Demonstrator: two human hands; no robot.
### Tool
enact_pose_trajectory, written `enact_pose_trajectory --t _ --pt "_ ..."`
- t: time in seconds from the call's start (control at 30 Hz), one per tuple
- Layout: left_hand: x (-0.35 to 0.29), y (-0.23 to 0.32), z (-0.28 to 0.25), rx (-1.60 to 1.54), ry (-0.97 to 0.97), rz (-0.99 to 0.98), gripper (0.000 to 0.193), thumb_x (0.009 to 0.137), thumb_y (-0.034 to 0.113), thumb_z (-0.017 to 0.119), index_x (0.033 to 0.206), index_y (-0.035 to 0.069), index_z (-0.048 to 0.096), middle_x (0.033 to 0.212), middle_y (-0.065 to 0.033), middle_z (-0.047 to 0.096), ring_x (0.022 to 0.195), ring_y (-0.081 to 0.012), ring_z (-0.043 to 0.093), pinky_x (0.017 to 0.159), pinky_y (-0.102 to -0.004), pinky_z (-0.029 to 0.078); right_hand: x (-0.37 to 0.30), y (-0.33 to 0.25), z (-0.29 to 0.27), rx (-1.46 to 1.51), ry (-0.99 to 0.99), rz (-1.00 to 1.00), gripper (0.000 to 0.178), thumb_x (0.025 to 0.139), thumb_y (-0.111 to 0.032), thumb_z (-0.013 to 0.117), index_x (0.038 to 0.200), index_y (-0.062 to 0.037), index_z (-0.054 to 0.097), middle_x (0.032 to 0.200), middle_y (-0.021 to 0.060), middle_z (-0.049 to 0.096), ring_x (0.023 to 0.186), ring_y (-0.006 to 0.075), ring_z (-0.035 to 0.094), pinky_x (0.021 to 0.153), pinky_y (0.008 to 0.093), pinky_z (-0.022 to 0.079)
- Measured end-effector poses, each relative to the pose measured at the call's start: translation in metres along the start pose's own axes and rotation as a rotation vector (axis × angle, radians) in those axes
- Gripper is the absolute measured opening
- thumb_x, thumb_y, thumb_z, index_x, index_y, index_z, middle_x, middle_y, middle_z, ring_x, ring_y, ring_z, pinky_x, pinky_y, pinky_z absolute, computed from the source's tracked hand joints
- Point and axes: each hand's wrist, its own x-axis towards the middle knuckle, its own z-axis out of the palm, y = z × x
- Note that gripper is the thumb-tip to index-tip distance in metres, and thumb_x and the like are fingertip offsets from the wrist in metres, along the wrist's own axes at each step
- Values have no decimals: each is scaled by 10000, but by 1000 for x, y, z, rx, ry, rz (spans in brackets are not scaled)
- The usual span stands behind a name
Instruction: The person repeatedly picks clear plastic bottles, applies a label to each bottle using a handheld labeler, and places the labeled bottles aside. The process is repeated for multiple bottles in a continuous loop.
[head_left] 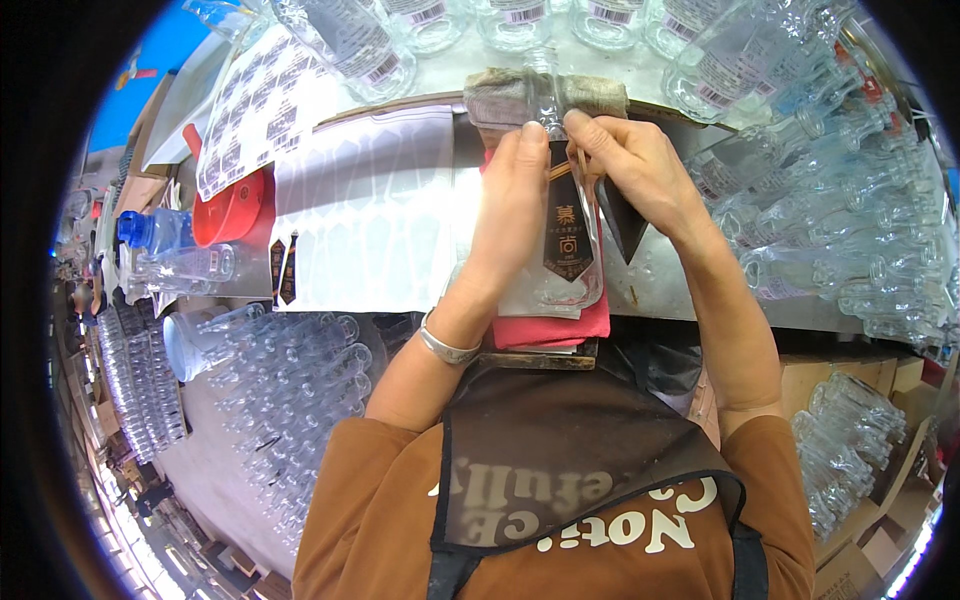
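My left hand (512, 195) and right hand (630, 165) gripped the clear bottle (560, 240) with its dark label (567, 240) — red cloth (560, 325) beneath, empty bottles (830, 200) crowded at three o'clock.

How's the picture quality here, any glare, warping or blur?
Head view: fisheye bends the table edge and blackens the corners; glare whitens the label sheet beside the left hand; the bottle and right hand look sharp; rim bottles are squeezed.

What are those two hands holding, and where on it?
Both hands, left and right, press a clear bottle lying on a red cloth, gripping near its neck.
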Motion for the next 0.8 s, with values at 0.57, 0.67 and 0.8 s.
enact_pose_trajectory --t 0.57,0.67,0.8 --pt "19 14 -13 169 -55 -158 654 1004 615 462 925 5 683 869 -92 704 756 -137 652 690 -279 495 -22 27 -24 418 113 248 616 1030 -553 492 1065 27 697 772 46 686 663 84 607 633 218 471" --pt "22 1 -12 227 -33 -47 655 999 618 478 990 -10 667 876 -96 700 749 -139 652 689 -290 511 -39 42 -24 706 195 260 392 1013 -346 598 1143 16 671 954 51 695 812 101 647 774 229 516" --pt "16 1 -8 -55 -41 -187 661 1015 618 446 1088 -12 631 899 -79 684 786 -128 643 727 -276 521 -41 20 -21 599 225 7 362 942 -166 673 1247 21 617 1116 77 675 954 129 643 882 258 513"
